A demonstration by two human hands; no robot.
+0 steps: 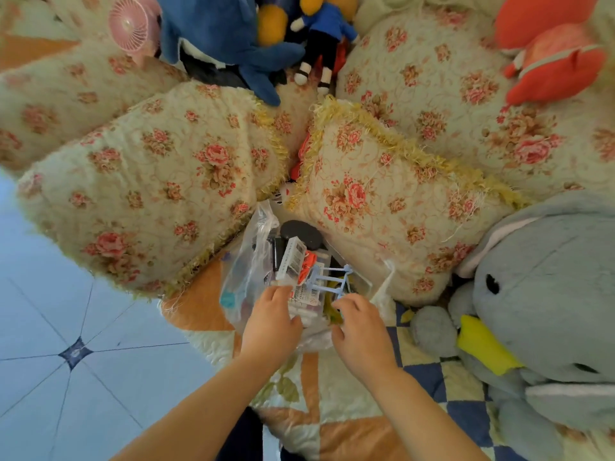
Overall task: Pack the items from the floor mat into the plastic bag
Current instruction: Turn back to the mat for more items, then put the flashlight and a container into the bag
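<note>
1. One clear plastic bag (251, 267) stands open on the floor mat (429, 371), in the gap at the foot of two fringed floral cushions (159, 194).
2. Several things can be counted inside the bag: one white printed box (292, 259) standing on end, one light-blue plastic rack (327, 277) just to the right of it, one orange-red item (310, 263) between them, one black round piece (301, 234) at the far side, and one small teal item (228, 299) seen through the left wall. More lies underneath, too jumbled to count.
3. The left hand (271, 324) has its fingers curled over the bag's near rim, at the foot of the white box, with the thumb outside the plastic; it grips the bag.
4. The right hand (361, 331) has bent fingers at the lower end of the blue rack. I cannot tell whether they pinch the rack, the bag's rim, or nothing.
5. Two more floral cushions (432, 78) lie behind the front pair, making four in all.
6. There are four plush toys: one blue shark (226, 34), one doll in a blue jacket (327, 34), one orange-red plush (552, 54), and one grey plush with a yellow beak (545, 294).
7. One pink fan (128, 24) sits at the top left.
8. Blue tiled floor (66, 327) shows to the left of the mat.
</note>
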